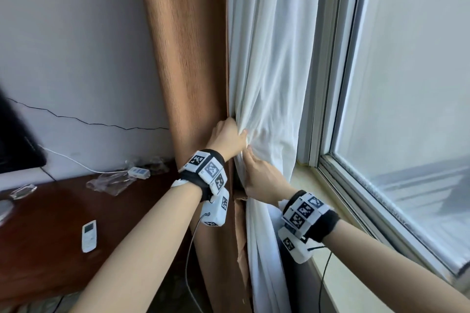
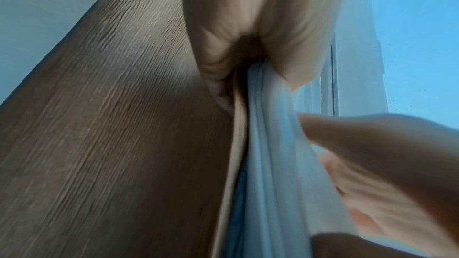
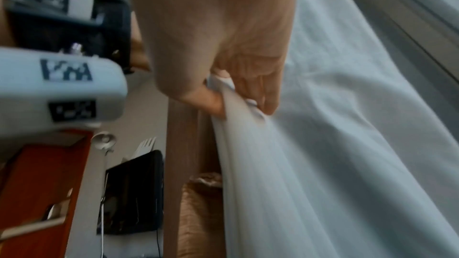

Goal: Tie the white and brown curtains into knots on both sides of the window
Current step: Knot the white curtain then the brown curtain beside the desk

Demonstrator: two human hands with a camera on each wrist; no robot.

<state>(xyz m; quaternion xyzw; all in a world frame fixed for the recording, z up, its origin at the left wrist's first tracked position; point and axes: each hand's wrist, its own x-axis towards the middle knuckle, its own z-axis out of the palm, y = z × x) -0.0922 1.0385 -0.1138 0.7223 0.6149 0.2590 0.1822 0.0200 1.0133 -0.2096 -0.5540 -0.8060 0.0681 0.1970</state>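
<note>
both hands on white curtain; right fingers' pinch only wrist-visible

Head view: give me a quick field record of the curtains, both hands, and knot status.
white curtain: hangs by the window, gathered into folds at hand height
brown curtain: hangs straight to the left of the white one, not gathered
left hand: grips a bunch of white fabric
right hand: just below the left, fingers on the white fabric; grip not clear
knot: none visible yet
window sill: under the right forearm
</note>
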